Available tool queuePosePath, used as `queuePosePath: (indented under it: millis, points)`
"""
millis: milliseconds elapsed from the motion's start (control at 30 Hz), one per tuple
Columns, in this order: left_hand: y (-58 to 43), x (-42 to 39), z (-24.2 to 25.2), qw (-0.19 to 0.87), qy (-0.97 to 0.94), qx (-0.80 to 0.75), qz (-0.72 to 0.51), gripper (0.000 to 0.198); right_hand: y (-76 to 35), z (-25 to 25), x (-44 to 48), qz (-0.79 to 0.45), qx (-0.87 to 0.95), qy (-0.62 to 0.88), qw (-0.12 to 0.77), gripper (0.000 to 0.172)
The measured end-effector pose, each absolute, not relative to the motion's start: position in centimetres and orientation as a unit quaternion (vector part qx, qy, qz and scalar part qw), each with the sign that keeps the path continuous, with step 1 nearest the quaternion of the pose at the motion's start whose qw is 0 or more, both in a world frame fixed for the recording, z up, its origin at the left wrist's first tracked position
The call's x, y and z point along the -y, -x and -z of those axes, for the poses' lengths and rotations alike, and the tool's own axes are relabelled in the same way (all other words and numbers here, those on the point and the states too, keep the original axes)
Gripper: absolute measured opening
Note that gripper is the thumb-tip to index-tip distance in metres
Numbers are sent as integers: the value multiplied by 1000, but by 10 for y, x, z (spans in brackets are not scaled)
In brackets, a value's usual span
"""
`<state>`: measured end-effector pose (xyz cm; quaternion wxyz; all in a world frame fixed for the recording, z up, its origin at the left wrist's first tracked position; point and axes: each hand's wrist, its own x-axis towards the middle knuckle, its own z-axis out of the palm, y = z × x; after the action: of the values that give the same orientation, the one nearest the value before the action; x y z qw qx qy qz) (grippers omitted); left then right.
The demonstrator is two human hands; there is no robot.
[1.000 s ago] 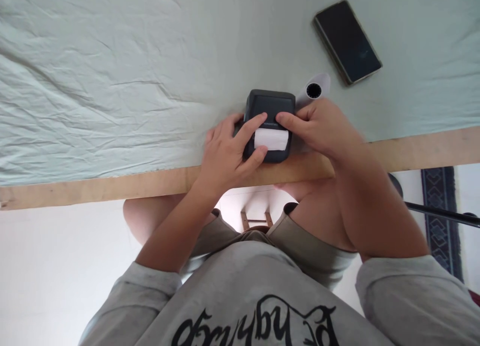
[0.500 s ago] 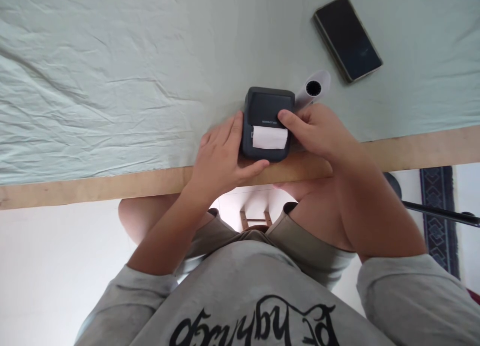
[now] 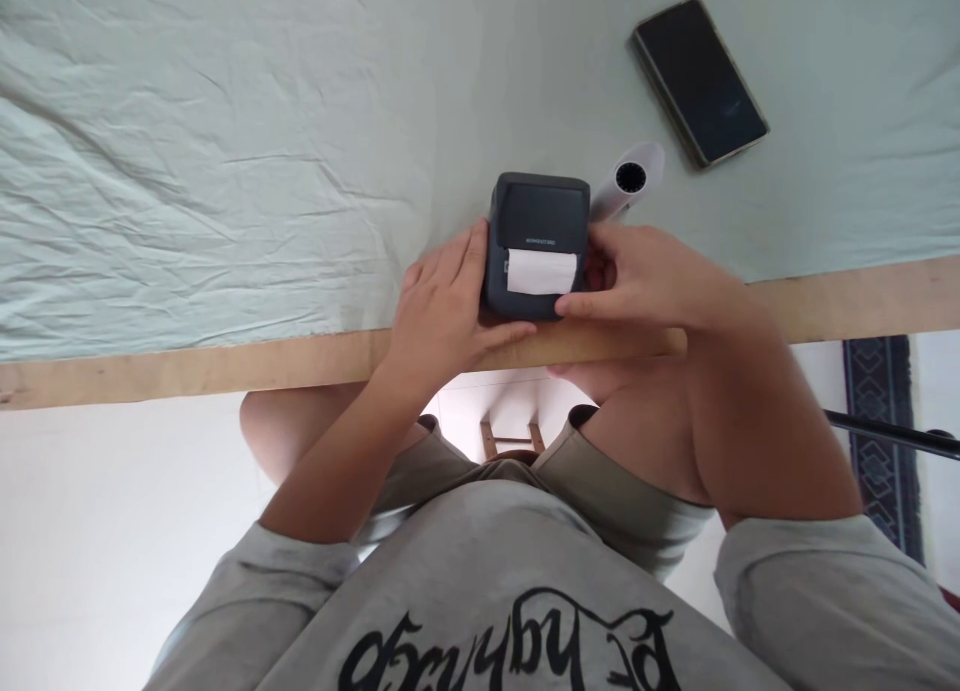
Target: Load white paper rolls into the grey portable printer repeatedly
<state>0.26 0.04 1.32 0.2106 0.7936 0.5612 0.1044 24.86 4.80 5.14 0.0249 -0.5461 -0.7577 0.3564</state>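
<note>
A small dark label printer (image 3: pixel 543 206) sits at the table's near edge, with a strip of white paper (image 3: pixel 541 273) out of its slot. My left hand (image 3: pixel 442 306) lies along its left side, the fingers straight against the case and the thumb across the front edge. On the other side, my right hand (image 3: pixel 637 276) holds the printer, thumb at the near right corner and fingers curled against the side, partly hidden. Just beyond that hand lies a white roll (image 3: pixel 611 199) with a dark round end.
A black phone (image 3: pixel 701 81) in a clear case lies at the upper right on the pale green cloth (image 3: pixel 300 141). A wooden edge (image 3: pixel 187 366) runs along the table front. Below are my legs, a dark patterned mat (image 3: pixel 881 431) and a black bar (image 3: pixel 892 431).
My right thumb has moved from the printer's top cover down to its near right corner, and the right fingers now curl at its side. My left hand stays nearly still.
</note>
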Motion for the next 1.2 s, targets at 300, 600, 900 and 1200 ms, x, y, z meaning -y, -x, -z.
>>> queuePosePath:
  millis: [300,600,900,1200]
  points:
    - [-3,-3,-10,197,-790,-572,-96,128,-247,-55,-47,-351,762,544,4,51]
    - [4,-3,-6,199,-794,-559,-132,125,-247,-56,-53,-345,777,526,-36,58]
    - [2,-7,-5,200,-788,-565,-142,122,-246,-56,-48,-331,780,531,-22,54]
    - [-3,-2,-12,192,-790,-574,-103,119,-259,-46,-48,-384,769,509,43,45]
